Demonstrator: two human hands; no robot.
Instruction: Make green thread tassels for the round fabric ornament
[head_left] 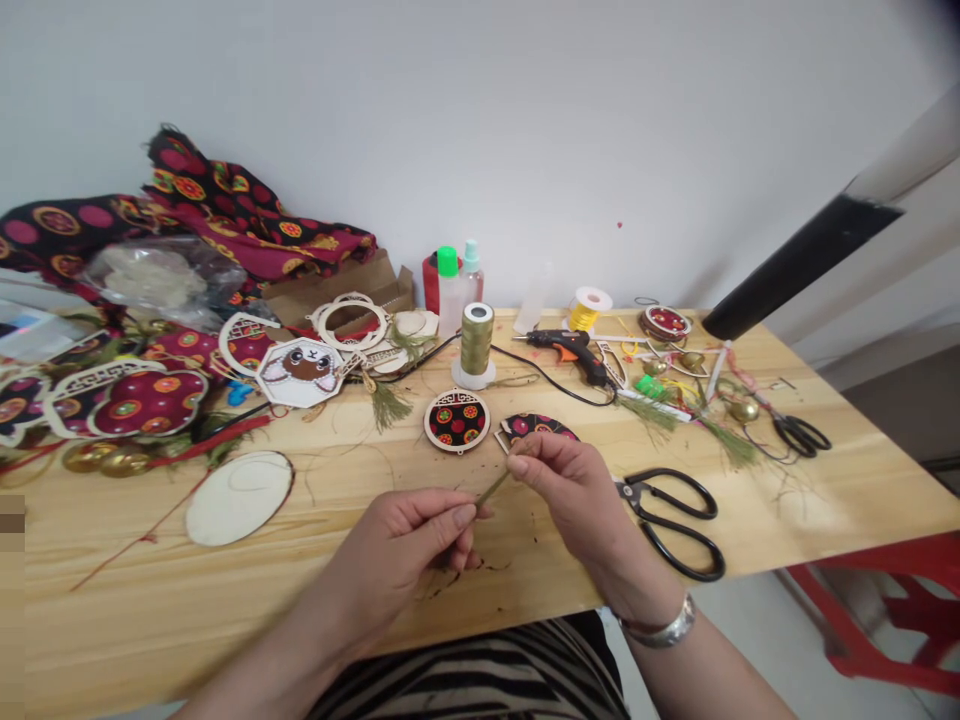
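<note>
Between my two hands stretches a short olive-green bundle of thread (493, 487), running up to the right. My left hand (424, 530) pinches its lower end between thumb and fingers. The upper end is in the closed fingertips of my right hand (562, 485), which wears a silver bracelet at the wrist. Just behind my right hand lies a fan-shaped patterned fabric piece (541, 426), partly covered by it. A round pale-framed fabric ornament (457, 421) lies beyond my hands. Behind that stands a spool of olive thread (477, 340). Black-handled scissors (675, 510) lie beside my right forearm, blades hidden.
A glue gun (566, 350), yellow thread spool (589, 308) and smaller scissors (801, 435) lie to the right. Ornaments, patterned cloth (247, 205) and a white oval disc (240, 497) occupy the left. Bottles (448, 290) stand by the wall; a red stool (847, 630) is at right.
</note>
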